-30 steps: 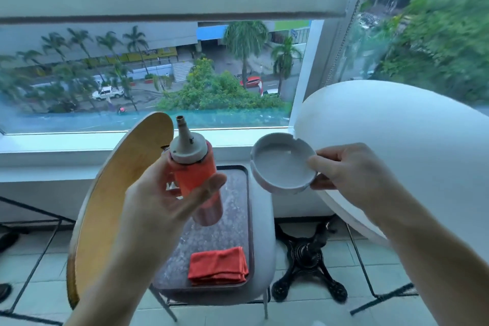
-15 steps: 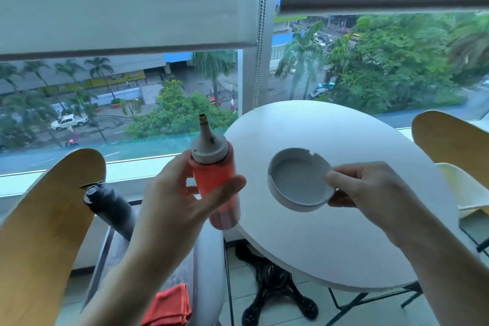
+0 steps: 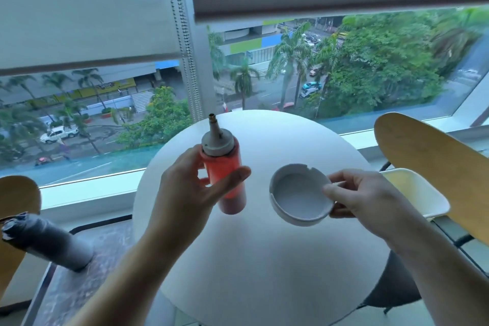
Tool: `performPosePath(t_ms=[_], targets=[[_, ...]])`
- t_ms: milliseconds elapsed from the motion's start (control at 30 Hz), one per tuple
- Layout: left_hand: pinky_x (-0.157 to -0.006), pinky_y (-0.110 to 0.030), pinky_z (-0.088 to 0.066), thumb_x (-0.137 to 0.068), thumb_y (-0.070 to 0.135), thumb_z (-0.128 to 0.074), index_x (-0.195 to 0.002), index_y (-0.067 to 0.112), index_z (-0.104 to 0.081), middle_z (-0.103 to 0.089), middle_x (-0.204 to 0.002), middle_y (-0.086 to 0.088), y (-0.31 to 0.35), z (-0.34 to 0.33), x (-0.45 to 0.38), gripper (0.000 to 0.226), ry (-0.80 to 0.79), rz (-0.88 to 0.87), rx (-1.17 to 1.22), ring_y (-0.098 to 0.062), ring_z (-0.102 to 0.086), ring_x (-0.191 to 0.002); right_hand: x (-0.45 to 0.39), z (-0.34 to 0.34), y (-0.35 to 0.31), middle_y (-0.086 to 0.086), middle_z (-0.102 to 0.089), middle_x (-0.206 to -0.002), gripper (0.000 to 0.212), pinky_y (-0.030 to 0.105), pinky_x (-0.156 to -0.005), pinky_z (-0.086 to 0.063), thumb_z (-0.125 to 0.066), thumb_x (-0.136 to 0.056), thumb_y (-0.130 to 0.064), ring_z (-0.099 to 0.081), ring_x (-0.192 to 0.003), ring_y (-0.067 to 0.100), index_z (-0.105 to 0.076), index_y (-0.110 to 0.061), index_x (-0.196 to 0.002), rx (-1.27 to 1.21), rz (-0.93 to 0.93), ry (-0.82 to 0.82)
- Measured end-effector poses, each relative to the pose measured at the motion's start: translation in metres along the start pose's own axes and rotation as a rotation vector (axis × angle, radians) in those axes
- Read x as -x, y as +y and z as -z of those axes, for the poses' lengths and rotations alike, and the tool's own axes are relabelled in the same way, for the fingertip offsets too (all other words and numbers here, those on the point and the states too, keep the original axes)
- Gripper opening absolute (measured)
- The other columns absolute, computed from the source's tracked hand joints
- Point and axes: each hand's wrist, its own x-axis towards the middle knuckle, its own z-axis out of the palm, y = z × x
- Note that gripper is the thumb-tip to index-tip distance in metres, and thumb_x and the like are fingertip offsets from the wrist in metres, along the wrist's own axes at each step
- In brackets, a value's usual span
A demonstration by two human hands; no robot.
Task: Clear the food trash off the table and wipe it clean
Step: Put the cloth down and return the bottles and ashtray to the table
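My left hand (image 3: 185, 190) grips a red squeeze bottle (image 3: 227, 180) with a grey nozzle cap, held upright above the round white table (image 3: 264, 259). My right hand (image 3: 362, 198) pinches the rim of a white ashtray (image 3: 300, 198), which looks empty and hangs tilted over the table's middle. Both items are in the air, side by side and apart. The tabletop under them shows no trash.
A dark tray (image 3: 79, 272) on a seat at lower left carries a grey bottle (image 3: 45, 241). Wooden chair backs stand at far left (image 3: 16, 198) and at right (image 3: 423, 161), the right one with a white seat (image 3: 412, 190). A window lies behind.
The view has swung right from the tray chair to the round table. Both hands carried the bottle and ashtray over the tabletop. The red cloth on the tray has left view.
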Motion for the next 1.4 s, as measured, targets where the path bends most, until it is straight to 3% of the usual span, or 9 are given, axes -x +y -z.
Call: performPosePath(t_ms=[300,567,733,867,1100,1167,1233,1333,1400], targets=[[-0.071,-0.005,-0.043,-0.07,0.066,-0.071,-0.11,0.031,-0.069,-0.071,-0.099,0.012,-0.001,-0.056,-0.043,0.054,-0.01,-0.061,-0.156,-0.002,-0.062,-0.092,-0.029,0.039,0.028,0.014,-0.075,-0.082,0.009,0.04,-0.072,-0.063,-0.069,-0.093,-0.011,-0.075,-0.073,0.033,-0.076,-0.011,-0.087,0.027,-0.006,-0.038],[-0.069,-0.001,-0.041,-0.075,0.059,-0.074,-0.115,0.025,-0.069,-0.071,-0.102,0.006,-0.004,-0.082,-0.063,0.053,-0.02,-0.065,-0.17,-0.003,-0.062,-0.095,-0.043,0.043,0.029,0.013,-0.076,-0.082,0.012,0.03,-0.064,-0.061,-0.068,-0.093,-0.009,-0.074,-0.069,0.029,-0.077,-0.012,-0.085,0.022,0.011,-0.067],[-0.079,-0.017,-0.05,-0.073,0.066,-0.07,-0.115,0.03,-0.068,-0.071,-0.101,0.009,-0.009,-0.085,-0.065,0.055,-0.008,-0.064,-0.178,-0.008,-0.063,-0.096,-0.044,0.04,0.027,0.004,-0.076,-0.078,0.012,0.026,-0.061,-0.06,-0.069,-0.093,-0.011,-0.075,-0.065,0.021,-0.078,-0.015,-0.087,0.046,0.028,-0.06],[-0.072,-0.007,-0.046,-0.073,0.063,-0.072,-0.115,0.03,-0.067,-0.07,-0.101,0.007,-0.009,-0.087,-0.063,0.054,-0.012,-0.044,-0.147,-0.007,-0.063,-0.096,-0.044,0.038,0.027,-0.003,-0.076,-0.076,0.014,0.022,-0.061,-0.059,-0.069,-0.093,-0.014,-0.074,-0.063,0.017,-0.079,-0.02,-0.086,0.098,0.05,-0.044],[-0.072,-0.007,-0.048,-0.075,0.06,-0.074,-0.117,0.032,-0.064,-0.069,-0.101,0.009,-0.009,-0.087,-0.059,0.051,-0.017,-0.035,-0.116,0.001,-0.061,-0.094,-0.042,0.037,0.026,-0.003,-0.076,-0.076,0.012,0.028,-0.065,-0.063,-0.072,-0.092,-0.019,-0.075,-0.062,0.017,-0.078,-0.025,-0.084,0.125,0.054,-0.011],[-0.077,-0.015,-0.053,-0.075,0.062,-0.073,-0.118,0.033,-0.063,-0.069,-0.103,0.01,-0.009,-0.086,-0.058,0.053,-0.022,-0.033,-0.118,0.0,-0.062,-0.095,-0.041,0.037,0.025,-0.002,-0.076,-0.076,0.007,0.029,-0.064,-0.063,-0.074,-0.091,-0.021,-0.074,-0.06,0.016,-0.078,-0.024,-0.086,0.154,0.056,0.005],[-0.076,-0.013,-0.052,-0.075,0.062,-0.074,-0.119,0.033,-0.062,-0.069,-0.104,0.01,-0.008,-0.086,-0.057,0.054,-0.033,-0.019,-0.102,0.001,-0.062,-0.096,-0.039,0.038,0.023,-0.002,-0.075,-0.079,0.005,0.028,-0.061,-0.062,-0.075,-0.09,-0.028,-0.072,-0.057,0.015,-0.075,-0.024,-0.089,0.186,0.051,0.026],[-0.075,-0.006,-0.049,-0.074,0.058,-0.077,-0.12,0.035,-0.059,-0.069,-0.106,0.013,-0.009,-0.082,-0.056,0.054,-0.06,0.001,-0.086,0.007,-0.061,-0.099,-0.036,0.037,0.018,-0.01,-0.071,-0.084,0.028,0.034,-0.065,-0.056,-0.069,-0.089,-0.051,-0.069,-0.07,0.014,-0.073,-0.027,-0.103,0.366,0.084,0.099],[-0.083,-0.013,-0.053,-0.071,0.064,-0.075,-0.125,0.033,-0.056,-0.068,-0.111,0.013,-0.012,-0.078,-0.055,0.066,-0.09,0.011,-0.118,0.007,-0.06,-0.103,-0.03,0.035,0.011,-0.013,-0.069,-0.09,0.038,0.031,-0.069,-0.047,-0.06,-0.092,-0.056,-0.065,-0.079,0.015,-0.07,-0.027,-0.114,0.502,0.178,0.185]])
